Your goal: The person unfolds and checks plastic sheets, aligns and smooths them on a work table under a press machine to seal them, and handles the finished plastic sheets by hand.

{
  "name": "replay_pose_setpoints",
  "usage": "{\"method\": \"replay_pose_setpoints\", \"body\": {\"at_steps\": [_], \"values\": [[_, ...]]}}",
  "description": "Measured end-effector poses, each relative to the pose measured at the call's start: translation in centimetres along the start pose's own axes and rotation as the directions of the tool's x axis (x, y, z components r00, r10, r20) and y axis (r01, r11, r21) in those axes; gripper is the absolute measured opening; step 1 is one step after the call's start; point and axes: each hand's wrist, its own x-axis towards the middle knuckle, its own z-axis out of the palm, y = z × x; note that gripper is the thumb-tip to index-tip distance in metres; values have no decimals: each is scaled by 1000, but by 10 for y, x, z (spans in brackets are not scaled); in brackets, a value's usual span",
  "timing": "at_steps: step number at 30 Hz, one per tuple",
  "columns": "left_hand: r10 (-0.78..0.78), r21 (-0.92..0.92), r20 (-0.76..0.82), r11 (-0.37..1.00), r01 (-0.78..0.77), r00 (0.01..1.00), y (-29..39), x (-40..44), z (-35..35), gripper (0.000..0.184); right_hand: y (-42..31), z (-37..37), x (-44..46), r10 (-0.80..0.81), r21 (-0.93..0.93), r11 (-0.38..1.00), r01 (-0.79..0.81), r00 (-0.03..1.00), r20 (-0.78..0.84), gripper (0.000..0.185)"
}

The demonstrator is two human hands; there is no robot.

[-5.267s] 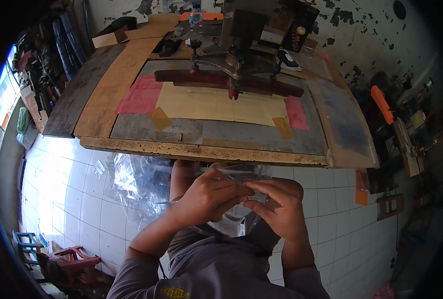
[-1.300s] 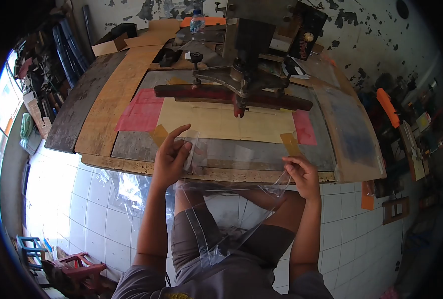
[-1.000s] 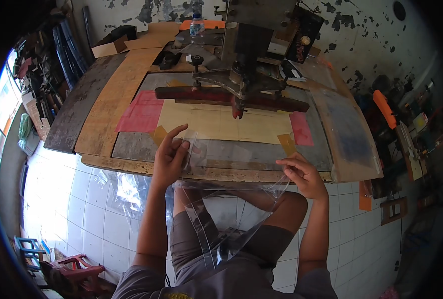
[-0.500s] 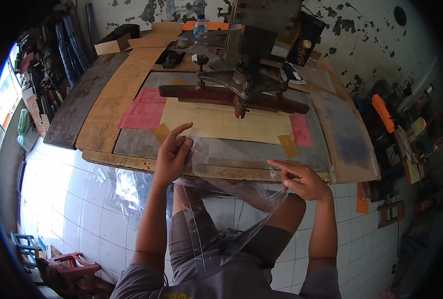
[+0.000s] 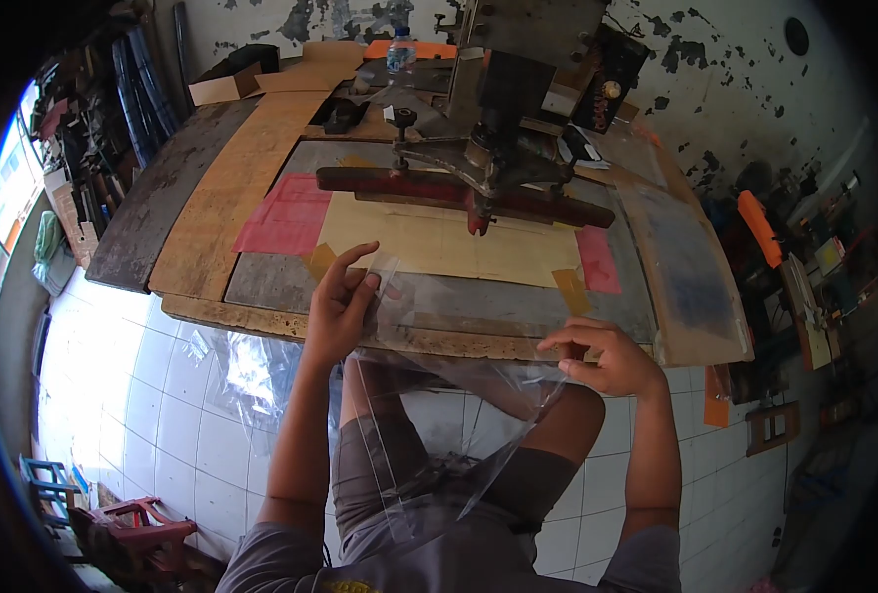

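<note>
A clear plastic film (image 5: 434, 435) hangs in front of me, from the table's front edge down over my lap. My left hand (image 5: 340, 308) is at its upper left, with thumb and fingers closed on the film and the index finger pointing up. My right hand (image 5: 617, 363) is at the film's right edge, thumb and curled fingers holding it near the thumb tip; the exact contact is hard to see. Beyond the hands, a pale yellow sheet (image 5: 449, 245) lies on a grey plate, with pink pieces (image 5: 279, 214) at its ends and brown tape (image 5: 570, 291) at its front corners.
Above the sheet stands a machine head with a red bar (image 5: 390, 182). The wooden table edge (image 5: 439, 343) runs before my knees. A water bottle (image 5: 400, 51) and an open cardboard box (image 5: 310, 74) are at the back. Crumpled clear plastic (image 5: 251, 371) hangs at the left; a red stool (image 5: 147, 529) is lower left.
My right hand has shifted slightly right, and its index finger is more bent. The film's right side has moved a little with its folds changed. My left hand is nearly still.
</note>
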Motion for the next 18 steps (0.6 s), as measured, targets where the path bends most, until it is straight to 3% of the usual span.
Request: {"method": "replay_pose_setpoints", "body": {"at_steps": [3,6,9,12,18], "values": [[-15,5,-8,1000,15,1000,1,0,1,42,-2,4,-3,-47,-20,999,46,997,-56,20],[-24,20,-5,1000,24,1000,4,0,1,42,-4,9,-3,-97,-250,966,66,989,-114,18],[7,39,-8,999,-6,1000,1,1,1,42,3,10,-6,-90,-251,965,70,994,-69,18],[14,70,-4,997,-13,1000,-3,1,-2,43,11,8,-10,-22,-70,997,14,993,-112,13],[3,113,21,994,-5,1000,-2,0,-1,50,41,13,-17,89,255,967,6,929,-360,7]]}}
